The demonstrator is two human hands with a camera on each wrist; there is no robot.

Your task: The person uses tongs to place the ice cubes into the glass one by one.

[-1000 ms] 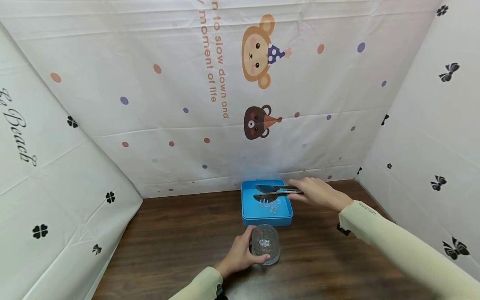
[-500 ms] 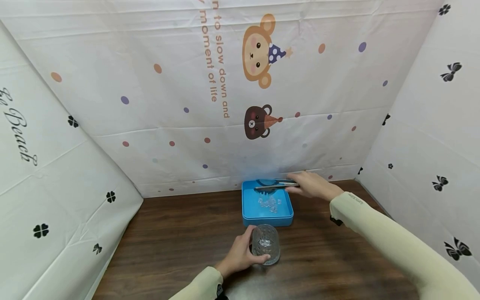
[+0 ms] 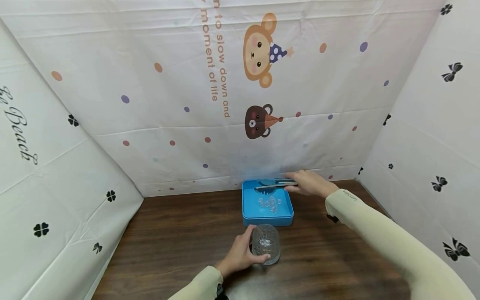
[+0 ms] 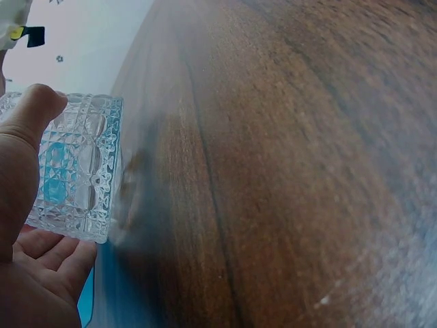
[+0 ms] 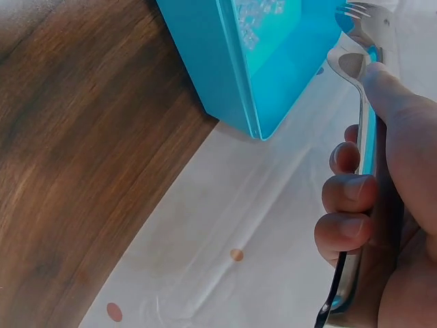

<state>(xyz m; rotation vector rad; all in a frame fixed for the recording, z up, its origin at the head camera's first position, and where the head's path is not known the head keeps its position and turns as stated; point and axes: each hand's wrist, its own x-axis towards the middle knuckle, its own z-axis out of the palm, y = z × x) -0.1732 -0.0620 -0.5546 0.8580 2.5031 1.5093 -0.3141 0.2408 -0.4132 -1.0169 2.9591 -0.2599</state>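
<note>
My left hand [image 3: 240, 252] holds a clear patterned drinking glass [image 3: 266, 245], thumb on one side and fingers on the other, as the left wrist view also shows on the glass [image 4: 78, 160]. Metal serving tongs [image 3: 276, 186], one end shaped like a fork, are gripped by my right hand [image 3: 309, 183]. Their tips are over the far part of a blue box [image 3: 267, 222]. Several small clear pieces [image 3: 269, 203] lie in the box, nearer its middle. I see nothing between the tips in the right wrist view of the tongs [image 5: 374, 48].
The brown wooden table [image 3: 176, 237] lies under everything. A white printed cloth [image 3: 210, 83] rises behind the box, and more cloth panels stand on the left and right. The glass stands just in front of the box.
My right hand and the tongs have moved back and slightly left, toward the far rim of the box. The clear pieces show more fully. My left hand and the glass stay put.
</note>
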